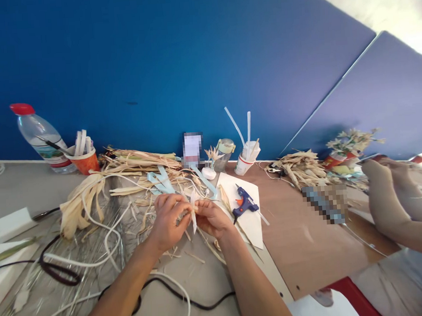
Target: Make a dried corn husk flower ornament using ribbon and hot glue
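Note:
My left hand (168, 221) and my right hand (211, 218) meet over the grey table (205, 278), both closed in a pinch on a pale dried corn husk strip (193, 212) that stands upright between the fingertips. Loose husk pieces (136, 170) lie heaped just behind my hands. A blue glue gun (245, 203) rests on a white sheet (249, 222) right of my right hand.
A water bottle (39, 136) and an orange cup (84, 159) stand at back left, a white cup of glue sticks (247, 158) at back centre. Cables (104, 242) cross the table. Another person's hands (386, 189) work at right beside a husk pile (302, 168).

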A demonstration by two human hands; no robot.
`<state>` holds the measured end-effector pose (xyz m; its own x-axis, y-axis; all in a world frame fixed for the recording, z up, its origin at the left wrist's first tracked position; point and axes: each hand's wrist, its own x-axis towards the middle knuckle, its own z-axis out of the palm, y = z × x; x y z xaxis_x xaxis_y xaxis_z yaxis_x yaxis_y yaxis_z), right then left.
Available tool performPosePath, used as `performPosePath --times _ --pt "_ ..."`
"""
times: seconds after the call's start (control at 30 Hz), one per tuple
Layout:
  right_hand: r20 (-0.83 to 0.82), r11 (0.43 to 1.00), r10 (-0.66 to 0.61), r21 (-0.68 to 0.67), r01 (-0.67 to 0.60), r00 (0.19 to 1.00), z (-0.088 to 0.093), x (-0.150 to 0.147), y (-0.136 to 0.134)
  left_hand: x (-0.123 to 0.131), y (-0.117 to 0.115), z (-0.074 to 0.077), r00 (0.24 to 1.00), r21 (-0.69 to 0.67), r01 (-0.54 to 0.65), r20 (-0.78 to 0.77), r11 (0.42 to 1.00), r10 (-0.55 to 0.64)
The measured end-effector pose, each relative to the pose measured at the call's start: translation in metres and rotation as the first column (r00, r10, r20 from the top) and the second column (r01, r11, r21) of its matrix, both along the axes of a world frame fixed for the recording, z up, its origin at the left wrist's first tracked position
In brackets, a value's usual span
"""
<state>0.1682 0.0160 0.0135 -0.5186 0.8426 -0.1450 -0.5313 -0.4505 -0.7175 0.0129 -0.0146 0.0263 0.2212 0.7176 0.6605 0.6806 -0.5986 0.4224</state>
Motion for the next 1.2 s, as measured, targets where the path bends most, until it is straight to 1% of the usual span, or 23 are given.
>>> performPosePath --times 0.17,0.27,0.4,0.47,0.63,0.83,0.97,1.2 --pt "-0.014 1.0 -0.01 -0.005 0.01 1.0 -0.0009 -0.0012 0.0002 0.0008 0.0003 -0.0015 1.0 -0.014 -0.009 0.009 1.0 0.009" --pt "-0.015 1.0 -0.007 -0.01 0.007 1.0 -0.0007 -0.0006 -0.0003 -0.0003 0.0006 -0.0009 0.999 -0.058 -0.001 0.042 0.998 0.003" --pt "0.024 0.999 -0.006 -0.033 0.006 1.0 -0.0006 0.0017 -0.0007 -0.0056 0.0022 0.0027 0.992 -0.173 0.08 0.108 0.982 -0.062" --pt "0.044 0.999 -0.005 -0.04 0.007 0.999 -0.001 0.0027 -0.0002 -0.0079 0.0029 0.0045 0.989 -0.195 0.113 0.119 0.974 -0.091" --pt "0.066 0.999 0.004 -0.04 -0.001 0.998 -0.0027 0.0036 0.0022 -0.0075 0.0017 0.0064 0.988 -0.199 0.148 0.073 0.969 -0.135" --pt "0.076 0.999 0.007 -0.051 -0.003 0.997 -0.0008 0.0035 0.0019 -0.0048 0.0017 0.0044 0.995 -0.185 0.096 0.052 0.978 -0.088" --pt "0.096 0.999 0.02 -0.05 -0.015 0.995 -0.0008 0.0046 0.0021 -0.0062 0.0039 0.002 0.996 -0.154 0.085 0.033 0.984 -0.081" --pt "0.103 0.999 0.03 -0.029 -0.027 0.994 -0.0027 0.0048 0.0023 -0.0074 0.0059 0.0036 0.992 -0.164 0.103 0.083 0.981 -0.091"
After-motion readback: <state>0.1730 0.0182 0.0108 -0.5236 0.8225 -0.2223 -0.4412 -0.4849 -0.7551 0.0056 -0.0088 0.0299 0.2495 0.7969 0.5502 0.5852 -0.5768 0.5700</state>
